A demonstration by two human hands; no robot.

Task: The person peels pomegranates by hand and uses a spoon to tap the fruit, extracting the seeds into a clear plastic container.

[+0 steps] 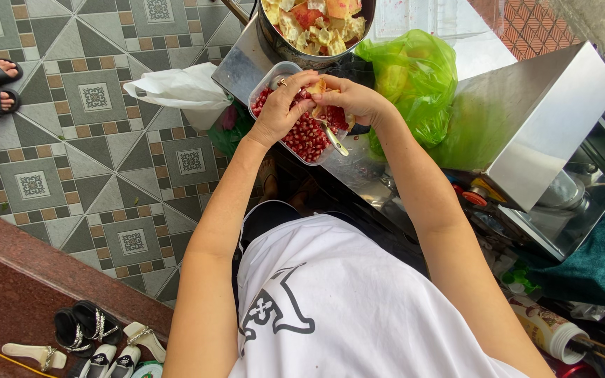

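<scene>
Both hands — the left hand [279,112] and right hand [353,98] — are clamped on a pomegranate piece [320,94]; best kept low over the far plastic tub [269,78] so loosened seeds [304,136] drop inside.

Pomegranate piece [320,94]: pale yellow rind, red seeds exposed, held above the container [269,78]. Container: clear plastic, rectangular, about half full of loose red pomegranate seeds [306,136], resting at the steel counter's [236,63] edge. Metal spoon [335,142] lies tilted over the seeds.
</scene>
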